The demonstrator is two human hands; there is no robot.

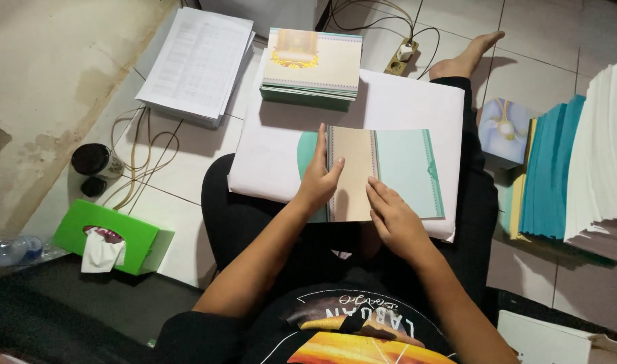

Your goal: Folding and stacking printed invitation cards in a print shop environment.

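I sit cross-legged on a tiled floor with a white board (403,101) across my lap. On it lies a beige and mint-green card (389,168), partly folded. My left hand (318,178) presses flat on the card's left flap, fingers pointing away from me. My right hand (393,219) rests on the card's near edge, fingertips on the beige panel. A stack of similar printed cards (313,64) sits at the board's far edge.
A pile of printed sheets (197,64) lies far left. A green tissue box (113,237), a dark cup (93,160) and cables are at the left. Teal and white paper stacks (578,162) stand right. A power strip (401,57) lies beyond the board.
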